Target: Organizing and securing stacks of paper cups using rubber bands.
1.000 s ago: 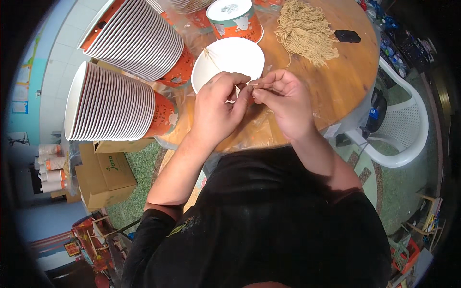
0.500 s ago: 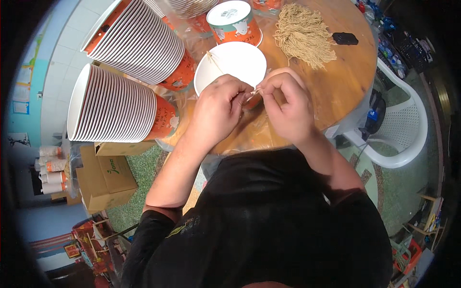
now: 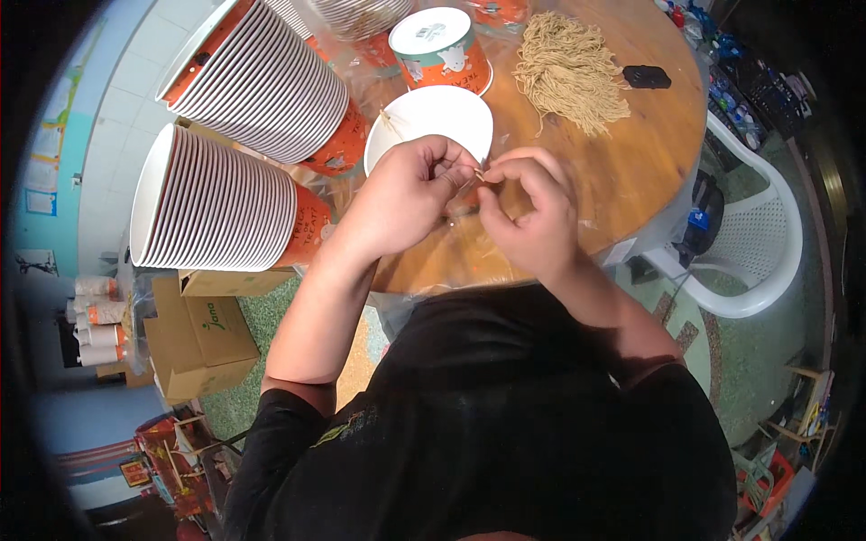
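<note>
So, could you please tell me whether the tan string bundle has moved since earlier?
No; against the wooden table and flat black object, the tan string bundle keeps its place.

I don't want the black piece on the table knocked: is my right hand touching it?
Apart: the head view shows a wide stretch of tabletop between the right hand and the black piece.

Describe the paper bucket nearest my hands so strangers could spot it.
On the wooden table, beyond your left hand, is a paper bucket. Its white inside shows, with tan string by its left rim, unlike the upside-down bucket behind.
</note>
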The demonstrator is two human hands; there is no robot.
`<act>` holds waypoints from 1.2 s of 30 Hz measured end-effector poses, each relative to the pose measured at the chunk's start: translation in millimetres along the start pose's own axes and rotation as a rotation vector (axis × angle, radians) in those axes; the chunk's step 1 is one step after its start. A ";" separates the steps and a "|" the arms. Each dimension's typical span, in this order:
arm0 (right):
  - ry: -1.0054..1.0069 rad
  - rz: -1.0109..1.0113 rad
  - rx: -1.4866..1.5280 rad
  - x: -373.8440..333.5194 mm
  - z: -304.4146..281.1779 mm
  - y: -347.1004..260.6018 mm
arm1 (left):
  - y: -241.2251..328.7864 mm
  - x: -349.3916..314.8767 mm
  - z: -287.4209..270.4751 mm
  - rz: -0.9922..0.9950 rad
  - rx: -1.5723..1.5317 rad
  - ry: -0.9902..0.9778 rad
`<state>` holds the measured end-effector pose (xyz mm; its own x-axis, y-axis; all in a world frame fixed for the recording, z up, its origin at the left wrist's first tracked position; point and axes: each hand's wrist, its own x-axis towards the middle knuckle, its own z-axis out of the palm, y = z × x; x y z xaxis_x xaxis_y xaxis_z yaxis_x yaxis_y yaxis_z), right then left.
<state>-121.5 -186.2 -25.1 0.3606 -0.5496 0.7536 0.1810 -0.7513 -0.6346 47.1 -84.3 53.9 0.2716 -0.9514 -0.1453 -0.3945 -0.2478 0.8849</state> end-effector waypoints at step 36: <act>-0.188 0.219 0.543 -22.5 2.6 21.6 | -5.1 -0.9 21.0 0.241 0.368 0.303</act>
<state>-123.3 -189.2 -56.2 0.5882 -0.5595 0.5839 0.5070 -0.3074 -0.8053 30.4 -86.0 40.3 0.3553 -0.9072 0.2255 -0.7442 -0.1285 0.6554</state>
